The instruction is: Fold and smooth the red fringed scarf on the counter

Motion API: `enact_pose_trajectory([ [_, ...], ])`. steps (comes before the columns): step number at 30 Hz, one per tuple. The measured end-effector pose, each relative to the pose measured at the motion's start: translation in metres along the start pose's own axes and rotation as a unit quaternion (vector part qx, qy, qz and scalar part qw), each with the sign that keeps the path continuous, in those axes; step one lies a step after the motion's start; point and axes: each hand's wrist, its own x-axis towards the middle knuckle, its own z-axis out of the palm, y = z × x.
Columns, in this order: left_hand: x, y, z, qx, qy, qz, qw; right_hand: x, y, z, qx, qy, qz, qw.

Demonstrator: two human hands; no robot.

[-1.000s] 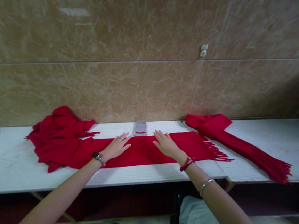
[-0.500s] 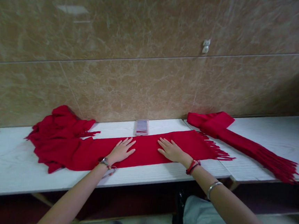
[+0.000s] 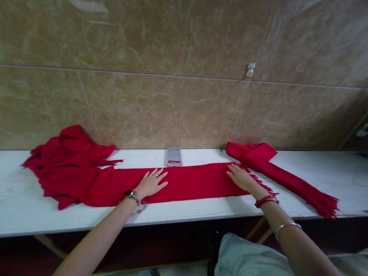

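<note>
Head view: picture a clock laid on the white table (image 3: 177, 217), twelve toward the wall (image 3: 157, 105) and its centre at the middle of the flat stretch of red scarf (image 3: 196, 184). That scarf lies right in front of you, running from nine o'clock to three, with its fringe at three. Your left hand (image 3: 151, 184) rests palm down on it, a little toward nine, fingers spread and thumb apart. Your right hand (image 3: 241, 177) lies out at three, beside the fringe, fingers extended and slightly parted; neither hand shows a pinch, and how hard you press, you cannot tell from here. At nine the cloth runs into a rumpled red heap (image 3: 67, 168); whether that is all one piece is unclear. Another red scarf (image 3: 283, 177), narrower and folded over itself, sits just beyond the fringe, between two and three. A phone-like object (image 3: 173, 157) lies at twelve, just beside the scarf's far edge.

You seem to be smoothing the scarf flat, with the left hand as anchor. Your next move probably calls for light, level pressure toward three, so the fringe end straightens without dragging the rest.
</note>
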Motion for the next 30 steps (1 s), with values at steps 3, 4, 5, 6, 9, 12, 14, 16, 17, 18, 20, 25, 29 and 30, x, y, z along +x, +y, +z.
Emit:
enact_pose_trajectory([
  [3,0.000,0.000,0.001,-0.004,0.002,-0.001,1.000,0.016,-0.028,-0.012,0.022,0.009,-0.070,0.997],
  [4,0.001,0.000,0.001,-0.005,0.002,-0.002,1.000,0.020,-0.039,-0.015,0.030,0.004,-0.092,0.995],
  [5,0.001,0.000,0.001,-0.006,0.003,-0.003,1.000,0.024,-0.049,-0.017,0.036,-0.003,-0.107,0.994],
  [6,0.001,0.000,0.001,-0.005,0.004,-0.003,1.000,0.027,-0.058,-0.017,0.040,-0.014,-0.113,0.993],
  [9,0.001,-0.001,0.002,-0.003,0.011,0.002,1.000,0.030,-0.075,-0.012,0.047,-0.068,-0.089,0.993],
  [12,0.001,-0.002,0.002,-0.001,0.014,0.004,1.000,0.030,-0.073,-0.003,0.047,-0.107,-0.038,0.992],
  [14,0.000,-0.001,0.000,0.001,0.012,0.002,1.000,0.030,-0.063,0.002,0.048,-0.113,-0.001,0.992],
  [16,-0.001,0.000,-0.002,0.002,0.007,-0.001,1.000,0.031,-0.051,0.006,0.051,-0.114,0.036,0.992],
  [17,-0.001,0.001,-0.003,0.002,0.004,-0.002,1.000,0.032,-0.046,0.007,0.052,-0.113,0.051,0.991],
  [18,-0.002,0.001,-0.003,0.001,0.003,-0.002,1.000,0.033,-0.041,0.009,0.052,-0.110,0.064,0.990],
  [20,-0.003,0.001,-0.004,0.001,0.003,-0.002,1.000,0.034,-0.035,0.011,0.055,-0.097,0.080,0.990],
  [25,-0.004,0.001,-0.003,-0.003,0.005,-0.002,1.000,0.036,-0.032,0.015,0.084,-0.067,0.099,0.989],
  [29,-0.004,0.001,-0.004,-0.007,0.000,-0.005,1.000,0.036,-0.032,0.016,0.094,-0.064,0.099,0.989],
  [30,-0.004,0.001,-0.004,-0.008,0.000,-0.006,1.000,0.035,-0.032,0.016,0.095,-0.064,0.099,0.988],
])
